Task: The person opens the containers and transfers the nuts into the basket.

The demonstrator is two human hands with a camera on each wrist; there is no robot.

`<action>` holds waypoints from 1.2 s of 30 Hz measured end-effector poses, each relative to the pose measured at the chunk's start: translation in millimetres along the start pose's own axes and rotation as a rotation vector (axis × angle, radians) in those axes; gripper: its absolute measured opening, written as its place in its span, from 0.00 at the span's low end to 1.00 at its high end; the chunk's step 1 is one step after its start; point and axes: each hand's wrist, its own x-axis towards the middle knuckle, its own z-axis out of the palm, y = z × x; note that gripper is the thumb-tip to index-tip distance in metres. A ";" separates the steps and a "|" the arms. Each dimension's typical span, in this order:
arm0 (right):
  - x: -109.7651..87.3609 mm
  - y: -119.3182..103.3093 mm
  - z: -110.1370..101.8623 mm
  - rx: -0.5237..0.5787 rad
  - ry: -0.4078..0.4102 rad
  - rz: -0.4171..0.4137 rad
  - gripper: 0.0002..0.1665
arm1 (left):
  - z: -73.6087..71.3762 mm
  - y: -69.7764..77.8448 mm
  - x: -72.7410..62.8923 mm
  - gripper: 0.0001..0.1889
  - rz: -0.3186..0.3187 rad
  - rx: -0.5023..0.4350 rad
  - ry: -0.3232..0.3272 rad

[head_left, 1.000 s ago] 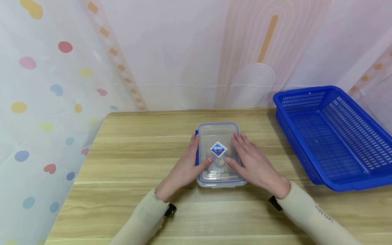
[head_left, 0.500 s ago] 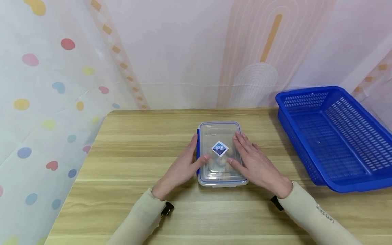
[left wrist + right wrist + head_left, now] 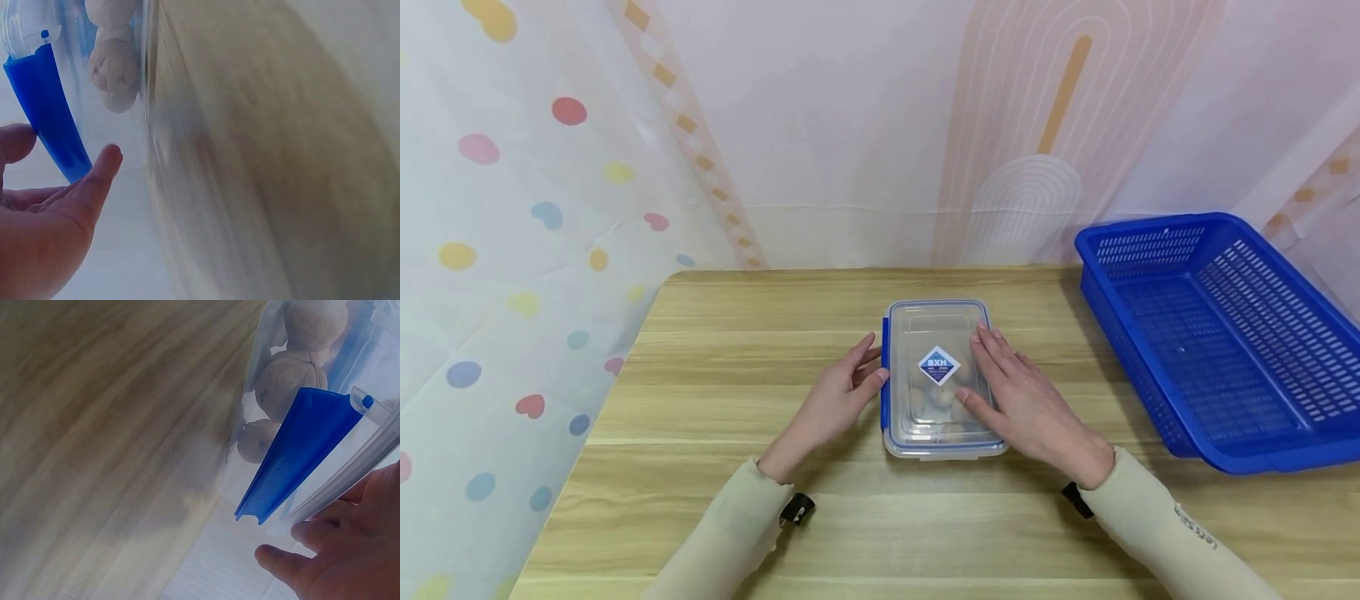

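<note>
A clear plastic food container (image 3: 936, 321) with a blue seal line and a diamond label stands on the wooden table. Several round tan walnuts (image 3: 289, 384) show through its wall. Along the container's left side runs a blue latch (image 3: 53, 119), tilted outward. My left hand (image 3: 831, 400) is at this side, with the thumb tip against the latch and the other fingers loosely bent beside it. My right hand (image 3: 1030, 400) rests on the lid's right part, fingers straight and thumb reaching inward. Under it, the right-side blue latch (image 3: 300, 450) sticks out from the wall.
To the right stands a deep blue plastic basket (image 3: 1138, 400) with slotted walls. A patterned cloth backdrop (image 3: 842, 125) hangs behind the table (image 3: 737, 333) and along its left.
My left hand has come off the lid and shifted left, its thumb going from the lid top to the left latch. The right hand stays on the lid.
</note>
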 end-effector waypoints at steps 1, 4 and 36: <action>0.0 0.1 0.2 -0.001 0.000 -0.001 0.46 | -0.2 0.1 0.7 0.34 -0.003 -0.007 -0.005; 0.0 0.5 0.5 -0.003 0.001 -0.004 0.46 | -0.6 1.2 2.1 0.33 -0.012 -0.025 -0.011; 0.7 0.5 3.4 -0.015 0.024 -0.024 0.45 | 14.3 11.6 11.9 0.36 -0.180 -0.134 0.203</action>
